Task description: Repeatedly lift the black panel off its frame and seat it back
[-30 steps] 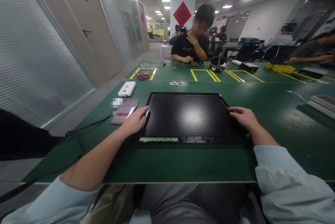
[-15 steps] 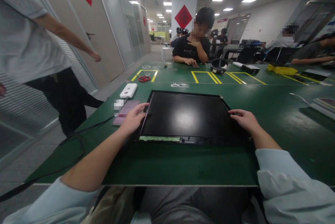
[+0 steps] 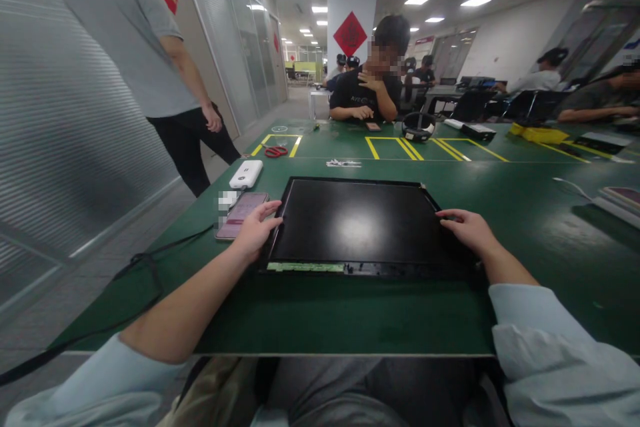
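Observation:
A black flat screen panel [image 3: 320,227] lies face up on the green table before me. Along its near edge runs a bare green circuit strip [image 3: 305,267]. My left hand [image 3: 256,230] holds the panel's left edge, its thumb on the frame and the fingers partly stretched along the side. On the opposite side my right hand [image 3: 467,227] grips the right edge, thumb and index finger on the rim; its other fingers are partly hidden beneath.
Beside my left hand lie a phone [image 3: 243,217] and a white power bank [image 3: 246,174], with a black cable [image 3: 175,240]. Red-handled scissors [image 3: 276,152] and small white pieces [image 3: 343,163] lie farther back. A person [image 3: 365,90] sits opposite; another person [image 3: 165,60] stands at left.
The panel's far edge sits slightly lower, and my left hand has shifted a little down with it. My right hand has hardly moved. The person at left has walked farther forward.

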### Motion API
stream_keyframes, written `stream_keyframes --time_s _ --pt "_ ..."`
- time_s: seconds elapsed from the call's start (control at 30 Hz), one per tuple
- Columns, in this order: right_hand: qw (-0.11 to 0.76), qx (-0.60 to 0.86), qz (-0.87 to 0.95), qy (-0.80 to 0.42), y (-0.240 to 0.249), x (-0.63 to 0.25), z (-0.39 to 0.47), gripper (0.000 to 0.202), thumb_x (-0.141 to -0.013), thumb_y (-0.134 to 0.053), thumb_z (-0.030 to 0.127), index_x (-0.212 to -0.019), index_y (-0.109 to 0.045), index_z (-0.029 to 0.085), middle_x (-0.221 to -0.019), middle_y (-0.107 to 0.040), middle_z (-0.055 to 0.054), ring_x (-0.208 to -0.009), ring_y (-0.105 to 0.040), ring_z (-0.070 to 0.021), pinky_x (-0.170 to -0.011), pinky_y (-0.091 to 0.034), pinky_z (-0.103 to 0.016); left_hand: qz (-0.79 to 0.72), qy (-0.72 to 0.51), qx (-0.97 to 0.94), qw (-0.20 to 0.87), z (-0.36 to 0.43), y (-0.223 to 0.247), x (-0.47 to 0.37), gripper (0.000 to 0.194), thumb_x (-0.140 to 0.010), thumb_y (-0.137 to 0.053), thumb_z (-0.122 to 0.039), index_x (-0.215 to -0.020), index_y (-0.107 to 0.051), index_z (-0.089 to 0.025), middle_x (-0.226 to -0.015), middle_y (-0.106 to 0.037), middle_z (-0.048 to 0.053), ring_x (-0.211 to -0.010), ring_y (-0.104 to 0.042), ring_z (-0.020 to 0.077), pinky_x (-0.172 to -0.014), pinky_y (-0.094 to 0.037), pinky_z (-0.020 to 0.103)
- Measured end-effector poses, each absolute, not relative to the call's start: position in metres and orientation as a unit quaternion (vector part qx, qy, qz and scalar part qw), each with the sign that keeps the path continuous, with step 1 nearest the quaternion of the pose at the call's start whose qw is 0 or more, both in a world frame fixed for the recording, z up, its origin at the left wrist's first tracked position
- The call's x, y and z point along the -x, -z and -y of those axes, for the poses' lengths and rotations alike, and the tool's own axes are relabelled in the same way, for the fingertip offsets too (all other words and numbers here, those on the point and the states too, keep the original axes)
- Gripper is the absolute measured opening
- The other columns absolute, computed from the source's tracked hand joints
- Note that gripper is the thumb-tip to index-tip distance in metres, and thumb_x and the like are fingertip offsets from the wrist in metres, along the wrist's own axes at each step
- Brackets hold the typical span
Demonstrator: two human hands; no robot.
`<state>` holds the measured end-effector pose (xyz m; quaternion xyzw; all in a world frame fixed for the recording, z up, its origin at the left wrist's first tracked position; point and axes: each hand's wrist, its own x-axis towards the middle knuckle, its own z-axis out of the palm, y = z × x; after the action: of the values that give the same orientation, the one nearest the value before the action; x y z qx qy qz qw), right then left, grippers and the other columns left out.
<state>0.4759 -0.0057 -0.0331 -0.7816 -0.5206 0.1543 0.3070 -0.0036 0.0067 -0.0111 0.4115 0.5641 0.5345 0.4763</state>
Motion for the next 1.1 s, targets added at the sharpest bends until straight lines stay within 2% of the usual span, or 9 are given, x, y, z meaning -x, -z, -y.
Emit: stream_keyframes --time_s 0.17,0.33,0.57,0.77,0.87,1.1 --pt "0.308 0.783 0.517 -0.159 0.031 -0.473 0.008 0.029 -0.076 -0.067 0.023 -0.1 -0.082 0.018 -0.062 -0.062 -0.002 -0.058 -0.055 -0.0156 -0.059 -0.041 -0.028 -0.548 -0.553 -0.374 0.504 -0.01 0.013 0.003 0.038 -0.071 -0.069 -0.004 -0.105 -0.069 -0.02 -0.13 -0.072 0.011 -0.116 -0.069 0.0278 -0.086 -0.059 0.035" --pt "0.308 0.783 0.517 -0.156 0.033 -0.474 0.007 0.03 -0.075 -0.068 0.024 -0.1 -0.082 0.018 -0.062 -0.062 -0.002 -0.059 -0.055 -0.0157 -0.058 -0.04 -0.028 -0.516 -0.578 -0.356 0.522 -0.015 0.018 0.003 0.036 -0.075 -0.066 -0.006 -0.108 -0.066 -0.019 -0.124 -0.074 0.01 -0.105 -0.073 0.0235 -0.076 -0.06 0.028" --pt "0.316 0.777 0.522 -0.157 0.036 -0.477 0.006 0.029 -0.075 -0.067 0.025 -0.099 -0.082 0.018 -0.062 -0.063 -0.002 -0.058 -0.055 -0.0157 -0.058 -0.041 -0.028 -0.5 -0.576 -0.349 0.545 -0.013 0.017 0.003 0.047 -0.064 -0.075 -0.004 -0.107 -0.064 -0.021 -0.121 -0.075 0.008 -0.084 -0.076 0.0215 -0.057 -0.058 0.025" --pt "0.31 0.779 0.523 -0.153 0.038 -0.479 0.005 0.029 -0.075 -0.068 0.025 -0.1 -0.082 0.019 -0.064 -0.064 -0.003 -0.061 -0.056 -0.0167 -0.06 -0.041 -0.029 -0.522 -0.554 -0.336 0.555 -0.009 0.014 0.002 0.06 -0.059 -0.083 -0.007 -0.113 -0.064 -0.022 -0.096 -0.079 0.004 -0.058 -0.071 0.0165 -0.047 -0.053 0.023" --pt "0.309 0.78 0.523 -0.154 0.038 -0.479 0.005 0.029 -0.076 -0.068 0.025 -0.101 -0.082 0.019 -0.064 -0.064 -0.003 -0.06 -0.056 -0.0166 -0.06 -0.041 -0.029 -0.524 -0.545 -0.343 0.557 -0.008 0.011 0.002 0.058 -0.06 -0.085 -0.009 -0.113 -0.065 -0.02 -0.091 -0.079 0.004 -0.052 -0.067 0.0141 -0.047 -0.053 0.023" --pt "0.307 0.783 0.513 -0.172 0.036 -0.478 0.006 0.031 -0.078 -0.068 0.024 -0.105 -0.081 0.017 -0.065 -0.063 -0.002 -0.058 -0.054 -0.0155 -0.059 -0.041 -0.029 -0.525 -0.517 -0.373 0.564 -0.003 0.006 -0.001 0.035 -0.07 -0.085 -0.021 -0.102 -0.074 -0.016 -0.08 -0.079 0.005 -0.058 -0.069 0.015 -0.054 -0.055 0.023"
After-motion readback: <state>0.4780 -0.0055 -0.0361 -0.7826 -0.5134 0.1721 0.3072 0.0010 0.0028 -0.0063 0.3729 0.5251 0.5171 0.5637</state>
